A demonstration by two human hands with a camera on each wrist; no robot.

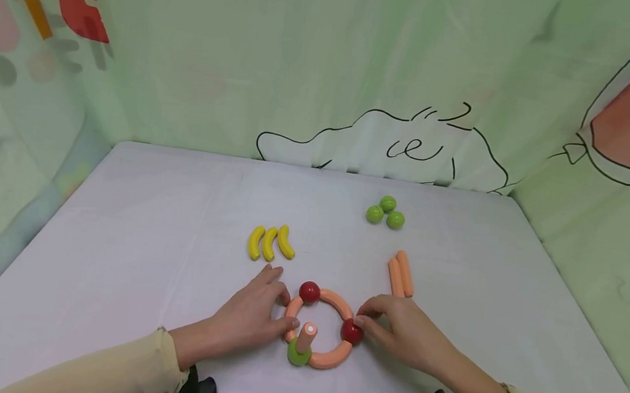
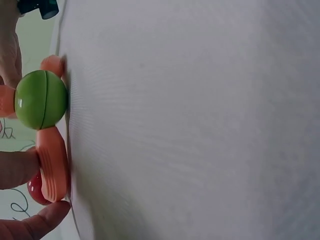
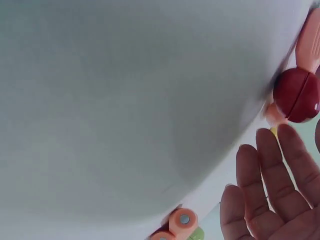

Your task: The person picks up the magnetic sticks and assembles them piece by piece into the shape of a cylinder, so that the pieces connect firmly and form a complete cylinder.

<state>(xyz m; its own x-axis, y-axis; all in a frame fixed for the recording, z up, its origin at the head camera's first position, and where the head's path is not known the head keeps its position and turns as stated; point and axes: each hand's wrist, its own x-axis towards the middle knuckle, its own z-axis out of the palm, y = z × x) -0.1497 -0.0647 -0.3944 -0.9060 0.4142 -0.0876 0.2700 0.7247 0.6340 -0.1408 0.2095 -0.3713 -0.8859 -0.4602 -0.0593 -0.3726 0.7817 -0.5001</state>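
A ring of curved orange sticks and balls lies on the table, with two red balls and a green ball at the joints. From the green ball a short straight orange stick stands up, a pale disc at its top. My left hand pinches the ring's left curved stick between thumb and finger. At the ring's right side, my right hand has its thumb and index fingertip at the right red ball. Its other fingers are extended in the right wrist view.
Three yellow banana-shaped pieces lie beyond my left hand. Two straight orange sticks are side by side beyond my right hand. Three green balls sit together farther back on the white table. Printed cloth hangs behind the table.
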